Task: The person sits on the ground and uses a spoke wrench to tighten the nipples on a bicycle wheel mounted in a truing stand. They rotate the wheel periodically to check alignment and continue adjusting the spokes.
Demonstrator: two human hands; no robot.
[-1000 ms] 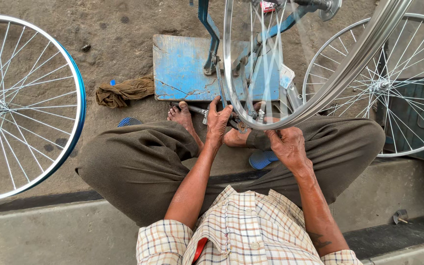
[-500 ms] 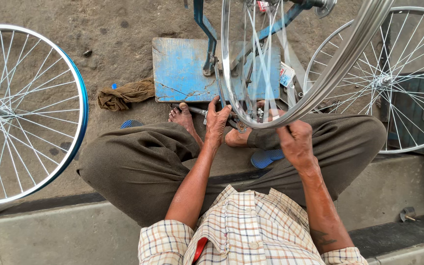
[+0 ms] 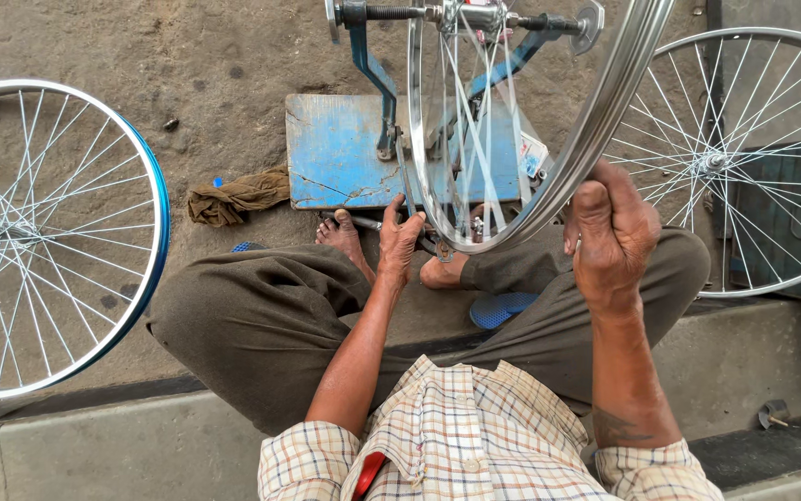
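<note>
Head view: a bicycle wheel rim (image 3: 605,121) stands upright in a blue truing stand (image 3: 363,153), its axle (image 3: 461,14) running left to right. The right hand (image 3: 609,232) has its fingers closed on the rim's right side. The left hand (image 3: 399,243) reaches to the rim's bottom edge, fingers curled together; what they pinch cannot be told.

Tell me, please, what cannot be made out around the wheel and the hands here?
Head view:
- Left hand: fingertips hidden behind the wheel rim and spokes; any tool unclear.
- Wheel rim: top cut off by the frame edge.
- Right hand: palm faces away, so its grip is hidden.
- Blue stand: partly covered by spokes.
</note>
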